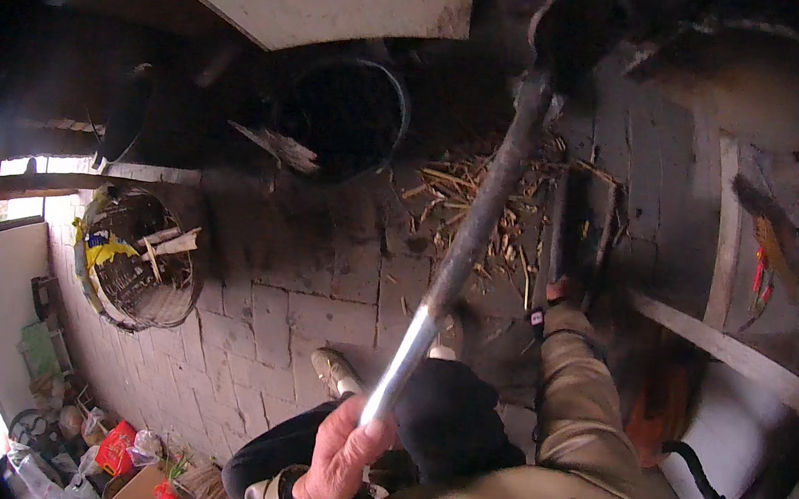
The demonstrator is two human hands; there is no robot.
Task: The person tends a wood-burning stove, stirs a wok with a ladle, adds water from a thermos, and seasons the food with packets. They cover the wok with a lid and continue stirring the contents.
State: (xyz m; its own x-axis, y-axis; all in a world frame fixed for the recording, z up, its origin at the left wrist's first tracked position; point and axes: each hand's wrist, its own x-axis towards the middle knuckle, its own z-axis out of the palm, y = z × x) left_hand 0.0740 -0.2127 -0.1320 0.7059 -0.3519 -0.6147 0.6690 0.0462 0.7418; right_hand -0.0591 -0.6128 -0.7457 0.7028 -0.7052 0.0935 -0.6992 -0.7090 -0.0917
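Observation:
My left hand (347, 450) is closed around the shiny end of a long metal pole (452, 270). The pole slants away up to the right, its far part dull and dark, its far end lost in shadow. My right hand (557, 290) is reached out to a dark, narrow object (579, 226) on the floor at the right; whether the fingers grip it I cannot tell. Dry stalks and wood bits (511, 240) lie scattered on the paved floor between the pole and that object.
A wicker basket (175, 309) with wood pieces stands at the left. A dark round vessel (404, 113) and a split piece of wood (282, 147) lie ahead. Wooden beams (735, 351) are at the right. Plastic bags and a red packet (116, 448) are heaped at the lower left.

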